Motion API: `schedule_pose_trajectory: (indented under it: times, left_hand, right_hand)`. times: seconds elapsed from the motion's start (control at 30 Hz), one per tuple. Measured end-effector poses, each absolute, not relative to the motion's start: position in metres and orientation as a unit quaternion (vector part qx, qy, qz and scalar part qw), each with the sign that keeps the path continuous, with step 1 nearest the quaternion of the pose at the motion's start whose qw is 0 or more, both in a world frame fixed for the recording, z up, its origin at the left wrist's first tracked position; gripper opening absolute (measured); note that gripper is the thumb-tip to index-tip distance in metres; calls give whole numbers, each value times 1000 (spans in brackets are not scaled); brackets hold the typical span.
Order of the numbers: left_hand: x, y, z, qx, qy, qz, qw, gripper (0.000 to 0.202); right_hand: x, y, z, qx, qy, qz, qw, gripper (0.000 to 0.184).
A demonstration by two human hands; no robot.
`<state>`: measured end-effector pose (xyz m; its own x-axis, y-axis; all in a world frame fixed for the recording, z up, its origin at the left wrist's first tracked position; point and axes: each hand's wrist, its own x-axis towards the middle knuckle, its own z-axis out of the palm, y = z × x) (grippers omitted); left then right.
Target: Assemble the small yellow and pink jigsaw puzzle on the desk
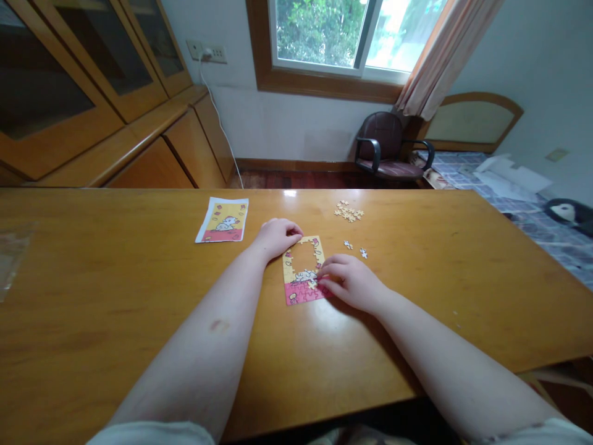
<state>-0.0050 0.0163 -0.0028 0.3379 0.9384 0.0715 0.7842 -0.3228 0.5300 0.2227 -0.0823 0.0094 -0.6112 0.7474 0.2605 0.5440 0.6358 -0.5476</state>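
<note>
A small jigsaw puzzle (301,278) with a yellow border and a pink bottom strip lies on the wooden table (139,296); its middle is an open gap. My left hand (277,237) rests curled at the puzzle's top left corner, fingers bent against the edge. My right hand (348,281) lies at the puzzle's right side, fingers pinched together on a piece near the lower middle. A printed reference picture (223,220) of the same image lies to the left. A heap of loose pieces (349,212) sits further back, and two single pieces (354,248) lie near my right hand.
A clear plastic bag (12,253) lies at the table's left edge. Wooden cabinets (92,93) stand along the left wall. Behind the table are a dark armchair (391,148), a window with a curtain, and a bed (532,204) at the right.
</note>
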Motion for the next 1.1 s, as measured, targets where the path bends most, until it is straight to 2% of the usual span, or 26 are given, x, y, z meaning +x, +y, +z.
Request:
schedule_pose_trajectory:
  times: [0.13,0.37,0.47,0.53,0.63,0.7,0.77,0.87,0.97,1.1]
  left_hand:
    - [-6,17,-5,795,540,189,202,17]
    - [-5,17,-5,793,542,189,204,17]
    - [-5,17,-5,790,546,188,206,16]
    - [-5,17,-5,788,549,188,206,16]
    - [-5,16,-5,788,549,187,207,16]
    - [-5,16,-5,787,549,187,208,16]
    - [-5,16,-5,786,551,187,208,16]
    - [-5,17,-5,788,549,187,207,16]
    - [-5,17,-6,791,547,187,201,17]
    - [-5,18,-6,794,543,187,198,17]
  right_hand:
    - [227,-86,14,-311,-908,189,207,13]
    - [225,-88,13,-309,-915,191,174,20]
    - [223,-94,28,-319,-916,187,155,21]
    - [222,-102,47,-362,-912,160,111,22]
    - [218,-112,74,-443,-887,130,-14,15]
    - [214,-110,78,-473,-872,114,-52,19]
    - [210,-100,69,-486,-870,81,-36,27]
    - [207,-79,45,-425,-899,74,73,18]
    - [212,-65,27,-362,-916,108,135,13]
    - [215,-64,21,-336,-917,147,154,13]
